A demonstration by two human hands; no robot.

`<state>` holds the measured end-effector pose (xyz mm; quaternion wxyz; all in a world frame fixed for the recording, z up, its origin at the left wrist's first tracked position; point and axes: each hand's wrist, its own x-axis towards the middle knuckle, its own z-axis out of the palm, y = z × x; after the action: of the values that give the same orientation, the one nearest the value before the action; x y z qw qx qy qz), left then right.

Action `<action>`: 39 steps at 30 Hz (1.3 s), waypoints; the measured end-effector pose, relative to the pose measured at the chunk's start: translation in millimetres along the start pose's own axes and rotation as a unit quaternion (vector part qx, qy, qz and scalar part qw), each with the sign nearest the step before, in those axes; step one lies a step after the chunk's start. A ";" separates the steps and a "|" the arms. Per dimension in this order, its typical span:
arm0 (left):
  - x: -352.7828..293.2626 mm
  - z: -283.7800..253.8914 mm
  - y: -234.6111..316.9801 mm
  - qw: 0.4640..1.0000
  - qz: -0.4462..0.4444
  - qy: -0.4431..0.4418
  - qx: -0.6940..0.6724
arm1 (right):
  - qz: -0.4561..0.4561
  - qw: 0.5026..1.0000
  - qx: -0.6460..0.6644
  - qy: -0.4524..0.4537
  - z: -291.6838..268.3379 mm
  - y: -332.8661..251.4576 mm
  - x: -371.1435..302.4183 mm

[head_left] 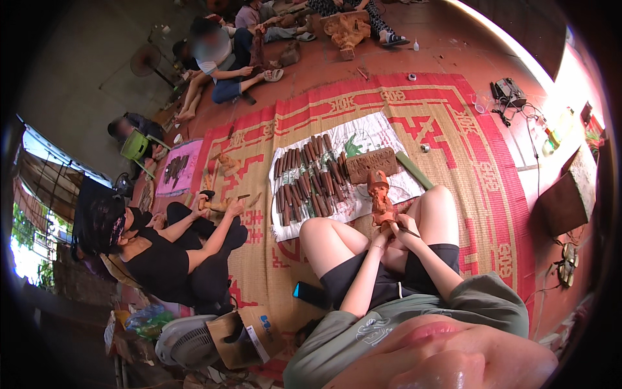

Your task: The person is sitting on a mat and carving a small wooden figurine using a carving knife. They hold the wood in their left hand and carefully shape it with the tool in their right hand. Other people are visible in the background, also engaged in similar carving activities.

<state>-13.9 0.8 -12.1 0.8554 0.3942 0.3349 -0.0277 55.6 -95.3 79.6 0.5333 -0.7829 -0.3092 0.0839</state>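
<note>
Between my bent knees stands a reddish-brown carved wooden figure (381,198). My left hand (382,237) is closed around its lower end. Close beside it, my right hand (404,227) is closed on a slim dark tool (409,232), mostly hidden by the fingers. Just beyond the figure lies a brown block (371,167) with a carved or rough top. Several carving tools with brown handles (311,175) lie in rows on a white cloth (382,129) to the left of the block.
A green bar (414,170) lies right of the block. At left, a co-worker (175,253) holds a pale wooden piece (223,205). A phone (311,294) rests by my left thigh, near a cardboard box (246,337) and fan (188,342). Cables and a power unit (509,93) lie right.
</note>
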 end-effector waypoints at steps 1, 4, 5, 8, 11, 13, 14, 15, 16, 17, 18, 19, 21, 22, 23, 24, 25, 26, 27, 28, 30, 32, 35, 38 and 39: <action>1.5 -0.6 0.0 1.000 0.005 0.007 0.001 | 0.004 1.000 0.017 0.005 -0.3 -3.9 -0.1; 4.2 -6.8 3.5 0.999 -0.024 -0.019 0.036 | -0.016 0.998 0.025 0.051 2.2 -9.1 4.4; 3.7 -6.1 2.6 0.999 -0.020 -0.020 0.018 | -0.017 0.999 0.013 0.046 3.6 -7.1 4.8; 1.9 -4.3 4.4 1.000 -0.008 -0.018 -0.010 | -0.015 1.000 -0.005 0.008 0.4 -9.3 1.1; 1.1 -1.7 4.7 1.000 0.006 -0.024 0.010 | 0.008 1.000 0.003 -0.008 -3.0 -12.3 0.2; 0.4 -1.6 3.2 0.999 0.010 -0.039 0.015 | -0.020 0.999 0.011 0.034 0.3 -6.3 3.0; 2.1 -0.7 3.4 0.999 -0.002 -0.037 0.016 | -0.014 0.999 0.012 0.037 1.8 -2.8 4.2; 5.9 0.4 5.4 0.999 -0.015 -0.035 0.017 | -0.009 0.999 0.013 0.041 2.9 1.2 7.1; 7.0 -1.6 6.1 0.999 -0.030 -0.030 0.019 | 0.000 0.999 0.017 0.043 4.3 0.2 7.4; 4.8 0.5 4.6 1.000 -0.011 -0.024 0.007 | -0.013 0.999 0.013 0.032 2.3 -0.1 5.7; 5.2 -1.7 -0.2 1.000 -0.016 -0.027 0.006 | -0.001 1.000 0.005 0.013 -0.4 -0.8 -0.4; 11.6 -16.4 -6.4 1.000 -0.010 -0.021 0.003 | 0.002 1.000 0.004 -0.014 0.1 -13.3 -2.1; 17.7 -18.7 -8.7 1.000 -0.008 -0.028 0.009 | 0.005 1.000 -0.006 -0.018 -1.3 -12.3 -0.5; 16.7 -16.2 -7.8 0.999 -0.009 -0.034 0.016 | -0.005 1.000 0.000 0.005 -1.6 -11.5 1.1; 15.5 -14.2 -6.6 0.999 -0.010 -0.038 0.024 | -0.015 0.999 0.005 0.028 -0.9 -11.0 3.4; 16.7 -11.7 -2.9 0.999 -0.007 -0.044 0.020 | -0.025 0.998 0.011 0.050 -0.7 -10.4 6.4; 14.7 -10.6 -1.2 0.999 -0.011 -0.047 0.014 | -0.016 0.999 0.002 0.051 1.8 -8.8 6.2; 12.9 -8.9 0.3 0.999 -0.014 -0.050 0.008 | -0.004 1.000 0.000 0.029 0.7 -6.3 4.2; 10.5 -5.9 0.2 0.999 -0.019 -0.045 0.000 | 0.007 1.000 -0.003 0.006 -1.5 -3.7 2.0; 9.9 -5.1 0.8 0.999 -0.023 -0.040 0.006 | 0.015 1.000 -0.005 -0.018 -4.0 -4.3 1.8; 6.5 -4.6 0.3 0.999 -0.032 -0.029 0.016 | 0.002 1.000 0.024 0.012 -1.4 -3.9 -1.3; 12.8 -14.3 -2.8 0.999 -0.028 -0.042 0.010 | 0.017 0.998 0.054 0.025 2.4 -3.0 2.0; 9.3 -5.9 -0.3 0.999 -0.019 -0.038 0.000 | 0.003 0.998 0.031 0.046 1.2 -4.6 5.2; 2.2 -1.7 3.8 1.000 -0.022 -0.018 -0.007 | -0.006 1.000 0.014 0.012 1.3 -7.0 3.1; 0.7 -4.1 3.3 1.000 -0.026 -0.013 -0.003 | -0.006 1.000 0.006 -0.010 0.6 -9.2 0.0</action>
<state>-14.6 6.1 -12.2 0.8597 0.3825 0.3341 -0.0544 51.7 -92.6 87.5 0.5351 -0.7773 -0.3183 0.0904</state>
